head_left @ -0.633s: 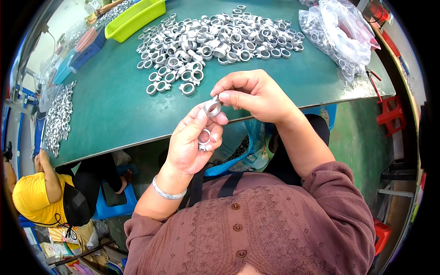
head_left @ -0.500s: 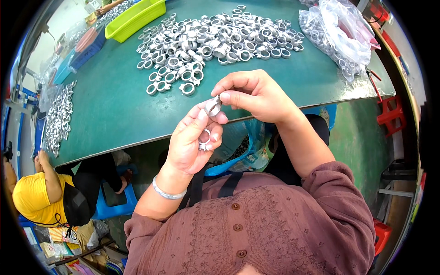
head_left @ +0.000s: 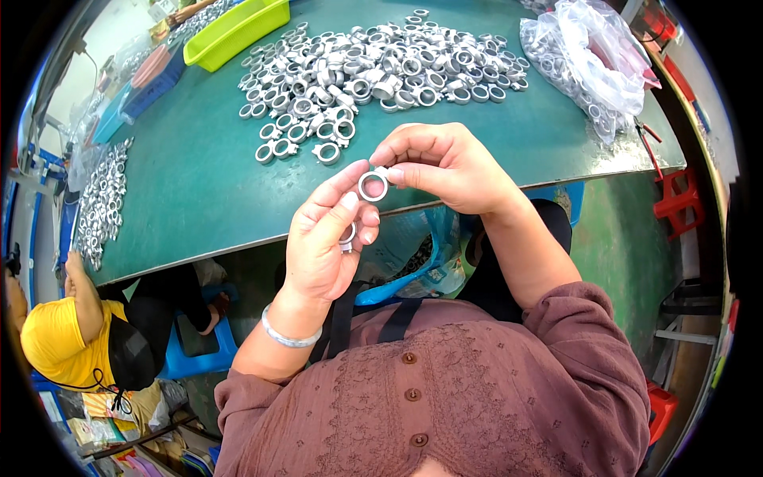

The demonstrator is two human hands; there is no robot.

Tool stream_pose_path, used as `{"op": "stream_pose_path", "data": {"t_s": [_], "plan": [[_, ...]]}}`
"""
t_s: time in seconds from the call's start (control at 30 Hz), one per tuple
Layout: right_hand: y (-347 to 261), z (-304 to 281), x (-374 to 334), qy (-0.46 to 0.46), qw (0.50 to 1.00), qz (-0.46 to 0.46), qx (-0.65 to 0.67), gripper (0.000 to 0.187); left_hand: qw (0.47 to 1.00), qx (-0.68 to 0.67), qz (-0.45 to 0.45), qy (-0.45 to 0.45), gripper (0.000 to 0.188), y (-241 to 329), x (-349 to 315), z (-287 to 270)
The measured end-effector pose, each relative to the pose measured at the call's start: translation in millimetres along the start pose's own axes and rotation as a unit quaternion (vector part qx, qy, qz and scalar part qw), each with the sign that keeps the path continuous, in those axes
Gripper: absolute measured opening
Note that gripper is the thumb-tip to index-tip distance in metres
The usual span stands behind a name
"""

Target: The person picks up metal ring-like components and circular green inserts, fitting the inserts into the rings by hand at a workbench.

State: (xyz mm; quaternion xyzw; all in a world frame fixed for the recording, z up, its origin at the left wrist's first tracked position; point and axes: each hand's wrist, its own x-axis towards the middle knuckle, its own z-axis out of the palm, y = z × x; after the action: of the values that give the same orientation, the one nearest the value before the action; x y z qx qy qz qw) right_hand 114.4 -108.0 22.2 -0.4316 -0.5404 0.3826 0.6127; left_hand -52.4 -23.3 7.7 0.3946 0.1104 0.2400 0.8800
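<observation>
A silver-grey metal ring clamp (head_left: 373,199) with a small lug is held up between my hands, its round opening turned toward me. My left hand (head_left: 318,238) is closed, with thumb and fingers at the ring's left side. A second ring clamp (head_left: 347,247) is tucked in the curled lower fingers of that hand, partly hidden. My right hand (head_left: 449,168) pinches the upper ring's lug between thumb and fingertips. Just beyond my hands, a large heap of similar ring clamps (head_left: 381,67) lies on the green table (head_left: 207,179).
A lime-green basket (head_left: 238,33) stands at the far left, a clear plastic bag (head_left: 592,60) of rings at the far right. Red-handled pliers (head_left: 649,147) lie by the right edge. An open bag (head_left: 437,262) hangs below the table edge. A person in yellow (head_left: 60,342) sits left.
The upper ring has turned so that its opening faces me more squarely. My left fingers have shifted up along its side, and the lower ring sits deeper in that hand.
</observation>
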Motion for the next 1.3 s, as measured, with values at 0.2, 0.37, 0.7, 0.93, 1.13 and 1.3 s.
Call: {"op": "stream_pose_path", "data": {"t_s": [0.2,0.37,0.7,0.93,1.13,1.3], "plan": [[0,3,2,-0.022,1.000,0.005,-0.017,0.015,0.999,0.042,0.015,0.014,0.029,-1,-4,-4],[-3,6,4,-0.059,0.997,0.022,-0.040,0.014,0.998,0.061,0.024,0.011,0.027,2,-13,-9],[-5,2,17,-0.071,0.986,0.046,-0.141,0.016,0.964,0.267,-0.016,0.014,0.021,3,-30,-14],[14,-5,51,0.017,0.913,0.007,-0.408,0.023,0.733,0.651,0.176,-0.092,0.018,-39,-15,-54],[29,0,58,0.029,0.838,-0.071,-0.540,0.029,0.682,0.705,0.139,-0.133,0.029,-38,-12,-55],[19,-4,57,0.032,0.856,-0.031,-0.516,0.018,0.749,0.640,0.130,-0.112,0.026,-16,-22,-31]]}}
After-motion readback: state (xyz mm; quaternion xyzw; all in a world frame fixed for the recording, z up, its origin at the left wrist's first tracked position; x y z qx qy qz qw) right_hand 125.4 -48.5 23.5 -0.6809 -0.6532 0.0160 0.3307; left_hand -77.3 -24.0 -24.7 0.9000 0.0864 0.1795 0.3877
